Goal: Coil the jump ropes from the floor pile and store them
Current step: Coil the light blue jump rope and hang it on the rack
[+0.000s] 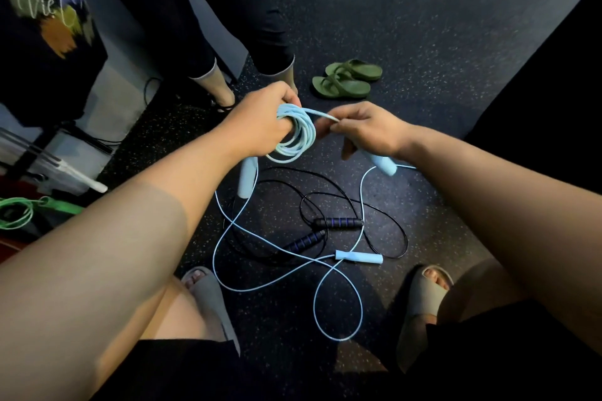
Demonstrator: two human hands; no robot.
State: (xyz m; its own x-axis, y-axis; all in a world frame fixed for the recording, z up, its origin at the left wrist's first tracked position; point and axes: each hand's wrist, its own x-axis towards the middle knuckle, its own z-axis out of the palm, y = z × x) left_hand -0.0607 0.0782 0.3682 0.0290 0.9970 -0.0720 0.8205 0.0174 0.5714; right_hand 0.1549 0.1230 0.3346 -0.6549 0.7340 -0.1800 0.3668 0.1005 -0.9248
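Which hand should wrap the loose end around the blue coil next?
Probably right. The right hand pinches the free strand beside the light blue coil and holds a handle, while the left hand is busy gripping the coil's loops.

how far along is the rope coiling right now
Done: a green rope at the left edge looks already looped, though that is hard to confirm. In hand: the left hand grips a light blue coil while the right hand pinches its free strand. Left: a black rope and a loose light blue rope lie tangled on the floor, not yet coiled or stored.
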